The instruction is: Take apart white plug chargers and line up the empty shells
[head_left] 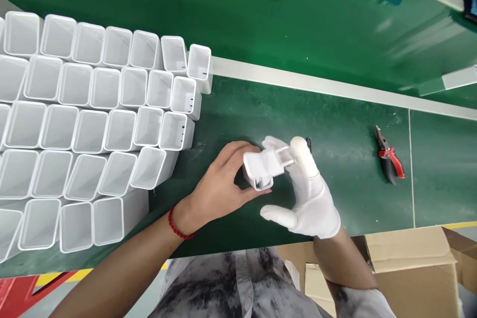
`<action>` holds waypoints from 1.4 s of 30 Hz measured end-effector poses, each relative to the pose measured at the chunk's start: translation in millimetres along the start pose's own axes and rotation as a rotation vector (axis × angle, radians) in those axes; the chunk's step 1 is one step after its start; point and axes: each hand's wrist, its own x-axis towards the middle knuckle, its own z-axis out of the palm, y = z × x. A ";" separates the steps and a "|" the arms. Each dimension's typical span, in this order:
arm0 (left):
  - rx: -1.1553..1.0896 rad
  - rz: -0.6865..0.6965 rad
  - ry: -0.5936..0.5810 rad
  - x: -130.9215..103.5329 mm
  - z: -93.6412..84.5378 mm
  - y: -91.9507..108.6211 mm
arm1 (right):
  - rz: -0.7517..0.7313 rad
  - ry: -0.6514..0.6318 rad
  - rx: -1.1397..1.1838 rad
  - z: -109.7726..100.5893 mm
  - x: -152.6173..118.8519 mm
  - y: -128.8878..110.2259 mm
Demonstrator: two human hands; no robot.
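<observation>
My bare left hand [218,179], with a red cord on the wrist, is closed around a white plastic case [257,179] whose open end faces up. Some small metal parts show inside its mouth. Over that mouth lies a white plug piece [263,163] with two pins pointing right, slightly smeared by motion. In a white glove, my right hand [307,198] is at the pin side, thumb stretched well apart from the fingers. Its fingertips are beside and partly behind the plug piece; whether they touch it is unclear.
Rows of white open-topped cases [106,87] fill the left of the green table [346,194]. Red-and-black pliers [389,156] lie at the right. A small black item [309,144] lies behind my right hand. Cardboard boxes [413,278] stand below the front edge.
</observation>
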 end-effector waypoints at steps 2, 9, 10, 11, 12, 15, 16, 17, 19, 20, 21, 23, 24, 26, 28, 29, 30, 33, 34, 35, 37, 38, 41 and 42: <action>-0.060 -0.053 0.064 -0.1 1.4 -0.4 | 0.043 0.047 0.068 1.4 0.1 2.9; 0.031 -0.058 0.191 1.9 6.1 4.5 | 0.409 -0.068 0.328 20.4 10.2 1.8; 0.020 -0.058 0.161 2.2 3.9 5.7 | 0.424 -0.054 0.380 21.3 11.9 0.7; -0.012 -0.054 0.112 2.5 0.6 6.6 | 0.437 -0.028 0.433 21.2 13.2 -0.2; -0.073 -0.050 0.051 2.9 -3.6 7.3 | 0.447 -0.003 0.481 20.3 14.2 -0.7; -0.415 -0.088 -0.106 4.8 -17.1 7.1 | 0.446 0.034 0.537 14.4 15.0 -0.5; -0.525 -0.121 -0.129 5.6 -20.3 6.5 | 0.439 0.035 0.540 12.1 14.9 0.0; -0.600 -0.163 -0.141 6.4 -22.4 5.7 | 0.434 0.033 0.547 10.0 14.8 0.6; -0.641 -0.251 -0.135 7.4 -22.7 4.2 | 0.430 0.033 0.585 6.8 15.1 1.5; -0.635 -0.290 -0.118 7.5 -21.3 3.7 | 0.434 0.024 0.604 5.7 15.5 1.8; -0.639 -0.324 -0.093 7.5 -19.2 3.5 | 0.441 0.008 0.617 5.1 16.1 2.1; -0.689 -0.365 -0.036 6.8 -14.5 3.7 | 0.453 -0.049 0.628 5.0 17.4 2.8; -0.723 -0.374 -0.016 6.4 -12.5 4.0 | 0.457 -0.076 0.631 5.7 18.0 3.4; -0.766 -0.381 0.005 5.4 -9.7 4.9 | 0.475 -0.094 0.643 7.9 18.7 5.3; -0.779 -0.381 -0.003 4.7 -8.5 5.5 | 0.500 -0.075 0.665 10.8 19.1 7.4; -0.780 -0.380 -0.010 4.4 -8.1 5.6 | 0.509 -0.065 0.679 12.3 19.2 8.2; -0.781 -0.378 -0.017 4.0 -7.8 5.7 | 0.514 -0.059 0.687 13.6 19.5 8.7; -0.783 -0.356 -0.045 2.9 -6.9 4.8 | 0.522 -0.058 0.666 16.3 20.3 8.2; -0.784 -0.350 -0.061 2.6 -6.8 4.4 | 0.525 -0.058 0.642 16.7 20.5 7.6; -0.783 -0.346 -0.081 2.2 -7.0 3.8 | 0.526 -0.056 0.618 16.8 20.6 6.8; -0.762 -0.349 -0.136 1.8 -7.9 3.1 | 0.523 -0.055 0.569 16.7 20.5 5.1; -0.745 -0.354 -0.161 1.7 -8.6 3.1 | 0.522 -0.059 0.545 16.4 20.3 4.4; -0.718 -0.355 -0.177 2.0 -10.1 4.7 | 0.510 -0.085 0.478 15.0 19.9 4.1; -0.715 -0.356 -0.172 2.1 -10.4 5.7 | 0.495 -0.081 0.448 14.4 19.9 4.5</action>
